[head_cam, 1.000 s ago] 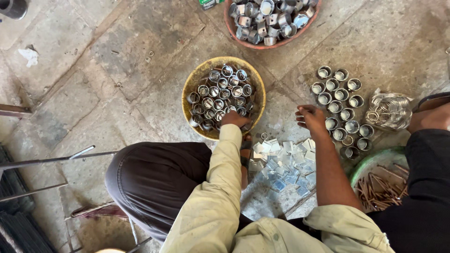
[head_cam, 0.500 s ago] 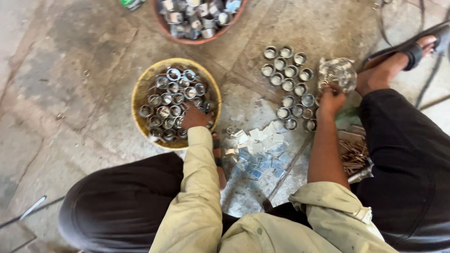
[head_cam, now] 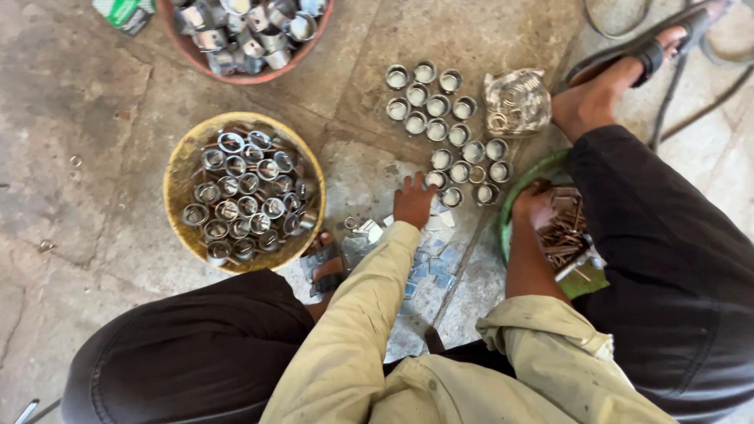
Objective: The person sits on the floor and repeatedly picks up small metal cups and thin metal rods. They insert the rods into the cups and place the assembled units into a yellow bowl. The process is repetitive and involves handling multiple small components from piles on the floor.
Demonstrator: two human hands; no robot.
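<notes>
Your left hand (head_cam: 414,200) lies flat on the floor (head_cam: 94,157) with its fingers spread and open, holding nothing. Its fingertips reach up to the lowest of the cups (head_cam: 448,126), a cluster of small round metal cups standing upright in loose rows on the concrete; one fingertip looks to touch the nearest cup, though the contact is hard to make out. Under and below your palm lies a scatter of small flat metal pieces (head_cam: 432,263), pale and bluish.

Your right hand (head_cam: 532,206) rests at the rim of the green bowl (head_cam: 525,177), curled over a heap of thin rusty metal strips (head_cam: 567,232) inside it. Whether it grips any of them you cannot tell, since the fingers are turned under.

To your left sits a yellow bowl (head_cam: 179,177) full of short metal rings (head_cam: 243,200). At the top edge a red bowl (head_cam: 206,56) holds more metal parts. A clear bag (head_cam: 517,102) of wire rings lies just beside the cups, near your sandalled foot (head_cam: 605,90).
</notes>
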